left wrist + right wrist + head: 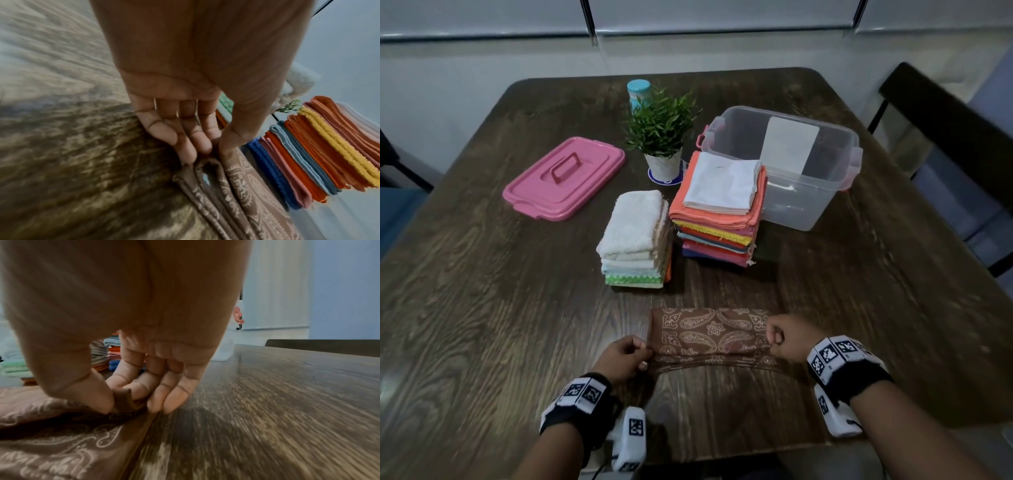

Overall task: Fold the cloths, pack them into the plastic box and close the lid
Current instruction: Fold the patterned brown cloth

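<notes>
A brown paisley cloth (709,330) lies folded into a long strip on the table's near side. My left hand (633,353) pinches its left end (207,164) between thumb and fingers. At the other end my right hand (777,337) pinches the near right corner (125,400). Behind it stand two piles of folded cloths: a white and green towel pile (633,240) and a taller orange, yellow and red pile (719,212) with a white cloth on top. The clear plastic box (815,192) stands open at the back right. Its pink lid (565,176) lies flat at the back left.
A small potted plant (662,137) and a teal-capped bottle (638,92) stand at the back middle of the dark wooden table (500,308). A dark chair (945,137) stands off the right side. The colourful pile (320,154) is close beyond my left hand.
</notes>
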A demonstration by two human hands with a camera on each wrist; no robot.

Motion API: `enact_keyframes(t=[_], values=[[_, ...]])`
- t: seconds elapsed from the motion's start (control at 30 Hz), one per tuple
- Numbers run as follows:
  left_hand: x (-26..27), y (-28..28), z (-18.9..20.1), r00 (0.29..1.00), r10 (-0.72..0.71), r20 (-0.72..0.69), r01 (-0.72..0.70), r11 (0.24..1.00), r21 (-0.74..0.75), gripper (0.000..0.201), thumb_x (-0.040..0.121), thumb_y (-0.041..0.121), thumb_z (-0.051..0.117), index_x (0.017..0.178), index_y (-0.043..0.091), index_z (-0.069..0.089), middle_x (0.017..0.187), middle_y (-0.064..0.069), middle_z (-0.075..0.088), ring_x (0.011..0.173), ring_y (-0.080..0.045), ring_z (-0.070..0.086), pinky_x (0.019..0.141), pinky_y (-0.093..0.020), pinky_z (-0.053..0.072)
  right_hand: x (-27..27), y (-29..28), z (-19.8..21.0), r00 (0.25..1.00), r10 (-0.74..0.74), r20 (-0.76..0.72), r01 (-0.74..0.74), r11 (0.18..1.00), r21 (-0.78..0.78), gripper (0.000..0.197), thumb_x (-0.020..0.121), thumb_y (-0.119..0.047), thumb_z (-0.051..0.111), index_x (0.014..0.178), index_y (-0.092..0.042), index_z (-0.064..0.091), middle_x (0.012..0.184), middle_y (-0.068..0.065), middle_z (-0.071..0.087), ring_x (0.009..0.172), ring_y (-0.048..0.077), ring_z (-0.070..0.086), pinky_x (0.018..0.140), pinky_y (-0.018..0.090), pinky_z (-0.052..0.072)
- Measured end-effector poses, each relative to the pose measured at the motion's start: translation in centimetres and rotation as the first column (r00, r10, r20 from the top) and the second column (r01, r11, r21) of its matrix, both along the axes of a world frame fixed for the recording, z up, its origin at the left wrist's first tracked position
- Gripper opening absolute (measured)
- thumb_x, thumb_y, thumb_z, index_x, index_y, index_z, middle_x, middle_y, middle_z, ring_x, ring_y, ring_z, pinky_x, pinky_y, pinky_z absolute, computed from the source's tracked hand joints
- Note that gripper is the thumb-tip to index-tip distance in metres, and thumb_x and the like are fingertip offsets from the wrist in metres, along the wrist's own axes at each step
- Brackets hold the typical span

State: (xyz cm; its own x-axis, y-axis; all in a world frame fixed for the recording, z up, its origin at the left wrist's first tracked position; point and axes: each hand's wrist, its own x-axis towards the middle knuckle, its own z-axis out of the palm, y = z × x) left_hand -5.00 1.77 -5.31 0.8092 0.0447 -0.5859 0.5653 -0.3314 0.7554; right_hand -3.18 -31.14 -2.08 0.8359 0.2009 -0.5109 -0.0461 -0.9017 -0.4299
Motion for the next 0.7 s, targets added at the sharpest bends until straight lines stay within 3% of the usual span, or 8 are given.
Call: enact_keyframes(t=[0.13, 0.23, 0.3, 0.37, 0.47, 0.53, 0.6, 0.7], values=[[-0.1, 0.5, 0.0, 0.979, -0.205, 0.01, 0.198, 0.958, 0.207, 0.017, 0.089, 0.007, 0.063, 0.075, 0.01, 0.054, 0.063, -0.001, 0.062, 0.047, -0.002, 0.054, 0.048, -0.012, 0.042, -0.3, 0.6, 0.2, 0.995, 0.056, -0.077, -0.067, 0.987, -0.147, 0.015, 0.082, -0.032, 0.066, 0.074, -0.025, 0.055, 0.074, -0.01, 0.058, 0.068, 0.006, 0.053, 0.06, 0.022, 0.042], [-0.3, 0.5, 0.2, 0.942, -0.332, -0.049, 0.329, 0.883, 0.334, 0.015, 0.086, 0.013, 0.064, 0.076, 0.016, 0.053, 0.075, 0.002, 0.064, 0.062, -0.006, 0.055, 0.059, -0.017, 0.043, -0.3, 1.3, 0.3, 0.984, 0.095, -0.154, -0.139, 0.941, -0.309, 0.025, 0.087, -0.04, 0.057, 0.071, -0.02, 0.055, 0.078, -0.001, 0.059, 0.072, 0.016, 0.056, 0.075, 0.03, 0.053], [-0.3, 0.6, 0.4, 0.94, -0.337, -0.054, 0.335, 0.878, 0.343, 0.017, 0.085, 0.013, 0.065, 0.073, 0.017, 0.053, 0.078, 0.001, 0.063, 0.067, -0.01, 0.057, 0.068, -0.023, 0.046, -0.1, 1.7, 0.8, 0.991, 0.102, -0.089, -0.13, 0.9, -0.415, 0.023, 0.09, -0.032, 0.049, 0.087, -0.015, 0.065, 0.094, 0.005, 0.064, 0.084, 0.02, 0.061, 0.082, 0.032, 0.053], [0.0, 0.6, 1.0, 0.94, -0.338, -0.052, 0.332, 0.861, 0.385, 0.015, 0.084, 0.019, 0.066, 0.076, 0.018, 0.053, 0.089, 0.0, 0.059, 0.081, -0.015, 0.058, 0.08, -0.03, 0.048, 0.1, 2.2, 1.2, 0.996, 0.066, 0.055, -0.034, 0.892, -0.45, 0.029, 0.093, -0.025, 0.045, 0.112, -0.014, 0.063, 0.115, 0.005, 0.06, 0.105, 0.023, 0.058, 0.087, 0.034, 0.05], [0.5, -0.1, 2.4, 0.91, -0.414, -0.001, 0.317, 0.697, 0.643, 0.024, 0.086, 0.041, 0.062, 0.098, 0.022, 0.052, 0.109, 0.002, 0.041, 0.107, -0.018, 0.046, 0.095, -0.033, 0.043, 0.3, 3.9, 2.1, 0.954, 0.02, 0.3, 0.068, 0.958, -0.279, 0.023, 0.094, -0.017, 0.045, 0.115, -0.017, 0.055, 0.121, 0.001, 0.049, 0.114, 0.021, 0.047, 0.09, 0.034, 0.046], [0.7, -2.2, 3.6, 0.864, -0.473, 0.174, 0.221, 0.666, 0.713, 0.025, 0.091, 0.04, 0.054, 0.108, 0.022, 0.052, 0.113, 0.002, 0.042, 0.111, -0.017, 0.041, 0.098, -0.031, 0.038, 0.1, 5.6, 2.1, 0.922, -0.021, 0.386, 0.068, 0.992, -0.108, 0.02, 0.093, -0.015, 0.047, 0.112, -0.021, 0.052, 0.12, -0.003, 0.044, 0.112, 0.016, 0.044, 0.088, 0.032, 0.046], [1.0, -5.0, 4.0, 0.765, -0.571, 0.298, 0.24, 0.682, 0.691, 0.022, 0.096, 0.031, 0.049, 0.115, 0.021, 0.054, 0.116, 0.002, 0.046, 0.112, -0.016, 0.041, 0.099, -0.029, 0.037, -0.3, 7.7, 1.4, 0.926, 0.001, 0.377, 0.002, 1.0, -0.008, 0.03, 0.094, -0.013, 0.047, 0.123, -0.021, 0.049, 0.129, -0.006, 0.04, 0.118, 0.015, 0.041, 0.094, 0.032, 0.045], [1.1, -8.6, 1.6, 0.633, -0.754, 0.175, 0.471, 0.554, 0.686, 0.051, 0.094, 0.029, 0.05, 0.142, 0.019, 0.036, 0.143, -0.001, 0.035, 0.13, -0.022, 0.032, 0.111, -0.034, 0.028, -1.1, 10.0, -0.3, 0.971, 0.071, 0.227, -0.073, 0.997, 0.001, 0.052, 0.096, -0.013, 0.045, 0.146, -0.014, 0.03, 0.155, 0.0, 0.02, 0.14, 0.024, 0.024, 0.114, 0.038, 0.027]])
